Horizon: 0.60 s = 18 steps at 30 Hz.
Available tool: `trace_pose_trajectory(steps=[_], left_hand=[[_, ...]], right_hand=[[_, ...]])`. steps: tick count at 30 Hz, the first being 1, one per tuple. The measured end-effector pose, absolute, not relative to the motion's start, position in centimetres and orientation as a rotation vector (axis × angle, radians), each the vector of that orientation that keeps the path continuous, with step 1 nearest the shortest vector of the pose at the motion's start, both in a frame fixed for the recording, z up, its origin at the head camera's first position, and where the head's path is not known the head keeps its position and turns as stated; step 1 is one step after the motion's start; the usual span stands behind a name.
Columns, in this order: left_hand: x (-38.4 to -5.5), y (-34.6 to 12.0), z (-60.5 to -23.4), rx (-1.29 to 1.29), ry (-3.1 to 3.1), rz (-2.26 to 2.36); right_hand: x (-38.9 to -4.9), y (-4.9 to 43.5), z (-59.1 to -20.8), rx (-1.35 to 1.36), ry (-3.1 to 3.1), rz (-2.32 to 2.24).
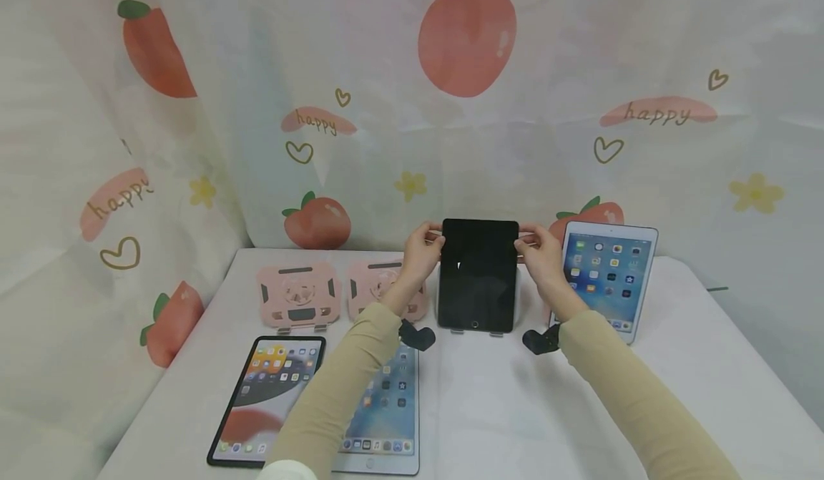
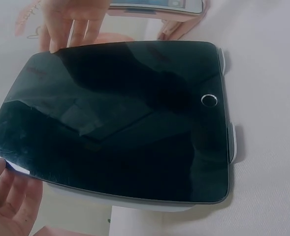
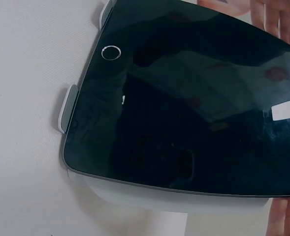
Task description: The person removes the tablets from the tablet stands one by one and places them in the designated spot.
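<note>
- Left hand point(image 1: 421, 257): centre of the head view, raised to the tablet's upper left edge; thumb at the front, fingers bent behind; gap closed to a pinch on the tablet.
- Right hand point(image 1: 542, 257): just right of centre, at the opposite edge, near-mirror pose; thumb and fingers likewise pinching the tablet.
- Left sleeve point(image 1: 341, 394): beige; slants from the bottom edge, left of centre, up and rightward.
- Right sleeve point(image 1: 634, 390): beige; slants from the lower right up and leftward.
- Black tablet point(image 1: 479, 280): dark screen, centre of the frame, between both hands; upright, home button at the bottom, lower edge at the two lips of a pale stand point(image 2: 130, 200).
- Pink stands point(image 1: 273, 297): two, left of centre, one partly behind the left hand.
- White tablet point(image 1: 608, 272): right of centre, propped up, screen lit, partly behind the right hand.
- Black-edged tablet point(image 1: 264, 401): lower left, flat, lit.
- Large tablet point(image 1: 389, 408): bottom centre, flat, lit, partly under the left sleeve.
</note>
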<state>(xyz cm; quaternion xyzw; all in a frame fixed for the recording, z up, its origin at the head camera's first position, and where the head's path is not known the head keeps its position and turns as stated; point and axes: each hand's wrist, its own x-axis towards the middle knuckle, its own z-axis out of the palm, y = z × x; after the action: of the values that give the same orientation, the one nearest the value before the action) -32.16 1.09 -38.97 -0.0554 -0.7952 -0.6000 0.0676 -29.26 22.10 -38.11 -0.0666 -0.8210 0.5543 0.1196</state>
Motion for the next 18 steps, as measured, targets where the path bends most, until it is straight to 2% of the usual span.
trace_pose_trajectory(steps=[18], left_hand=[[-31.0,0.9,-38.1,-0.178,-2.338,-1.910]], right_hand=[[-28.4,22.3,-37.5,-0.143,-2.346,1.626]])
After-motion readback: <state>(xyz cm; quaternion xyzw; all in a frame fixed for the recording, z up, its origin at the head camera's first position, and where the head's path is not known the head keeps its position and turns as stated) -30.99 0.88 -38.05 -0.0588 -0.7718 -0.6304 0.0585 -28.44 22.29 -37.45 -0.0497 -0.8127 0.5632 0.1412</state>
